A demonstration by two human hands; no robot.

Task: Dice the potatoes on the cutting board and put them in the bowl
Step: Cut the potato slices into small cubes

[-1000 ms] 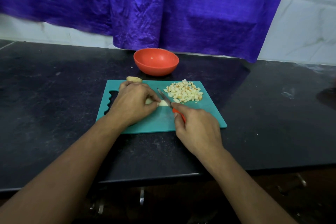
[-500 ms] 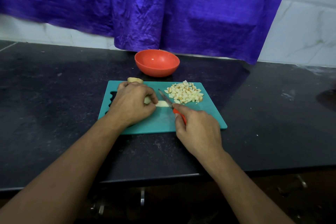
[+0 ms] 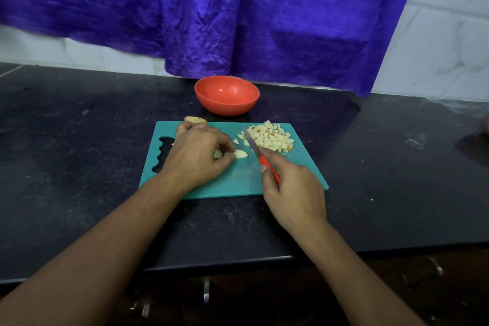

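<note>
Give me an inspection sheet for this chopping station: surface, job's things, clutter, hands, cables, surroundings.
Surface: black countertop with pale marks; teal cutting board on it.
Job's things: diced potato pile on the board's far right; potato piece mid-board; second potato piece at its far edge; orange bowl behind, no potato inside.
Clutter: unclear dark shape at counter's right edge.
Hands: left hand pinches the mid-board piece; right hand grips the knife.
Cables: nothing seen.
Surroundings: purple cloth over white tiled wall.

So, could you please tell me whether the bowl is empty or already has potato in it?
Empty: the bowl shows only its bare orange inside; the dice sit piled on the board.
</note>
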